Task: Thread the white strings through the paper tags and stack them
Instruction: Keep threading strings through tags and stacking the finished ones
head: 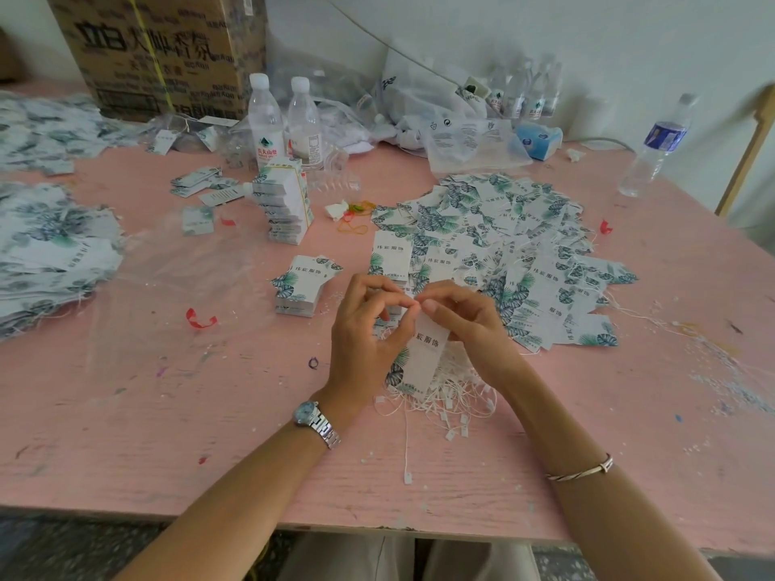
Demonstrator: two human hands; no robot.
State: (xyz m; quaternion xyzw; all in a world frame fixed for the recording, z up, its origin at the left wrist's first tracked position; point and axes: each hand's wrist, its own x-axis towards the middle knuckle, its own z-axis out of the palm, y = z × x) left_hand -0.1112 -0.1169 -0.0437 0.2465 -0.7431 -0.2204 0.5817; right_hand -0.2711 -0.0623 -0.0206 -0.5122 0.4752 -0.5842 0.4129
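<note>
Matt paper tags lie on a rough pink-painted wooden table beside clear plastic bottles.

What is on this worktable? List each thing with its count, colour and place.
table: one, pink, under everything
held tag: one, white with green leaves, between both hands
strings: a heap, white, beneath the hands
loose tags: many, white and green, spread right of centre
small stack: one, white and green tags, left of the hands
tag piles: two, white and green, left edge
bottles: several, clear, along the back
box: one, brown cardboard, back left
rubber bands: a few, orange and green, centre
watch: one, silver, left wrist
bracelet: one, silver, right wrist
left hand: grips the held tag's side
right hand: fingers pinch its top
</note>
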